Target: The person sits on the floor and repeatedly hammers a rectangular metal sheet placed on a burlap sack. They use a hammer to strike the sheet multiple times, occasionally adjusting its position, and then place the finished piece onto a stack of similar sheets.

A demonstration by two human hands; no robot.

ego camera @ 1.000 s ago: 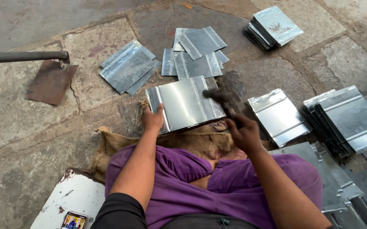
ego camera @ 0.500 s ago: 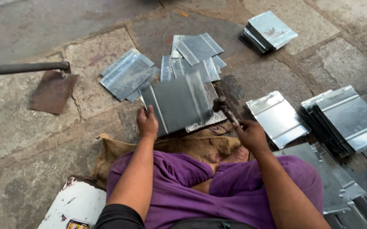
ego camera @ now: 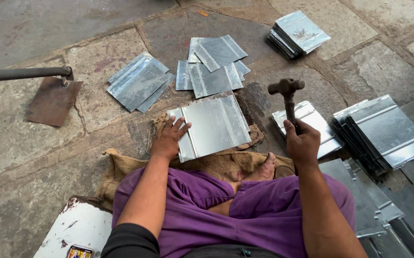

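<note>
I sit cross-legged on a stone floor in purple trousers. My left hand (ego camera: 169, 137) presses flat on the left edge of a folded metal sheet (ego camera: 216, 125) lying on a burlap sack (ego camera: 135, 165) in front of me. My right hand (ego camera: 302, 141) grips the handle of a small dark hammer (ego camera: 287, 91), raised upright above the floor to the right of the sheet. The hammer head is clear of the sheet. My bare foot (ego camera: 263, 169) shows below the sheet.
Loose metal sheets (ego camera: 139, 82) lie at the left and more sheets (ego camera: 215, 67) beyond. Stacks (ego camera: 298, 32) sit far right, a dark stack (ego camera: 384, 131) at right, another sheet (ego camera: 312, 122) by the hammer. A rusty shovel (ego camera: 51, 98) lies left. A white container (ego camera: 75, 229) is near my left leg.
My right hand has lifted the hammer from the sheet's right edge up and to the right. The left hand stays on the sheet, which has settled flatter.
</note>
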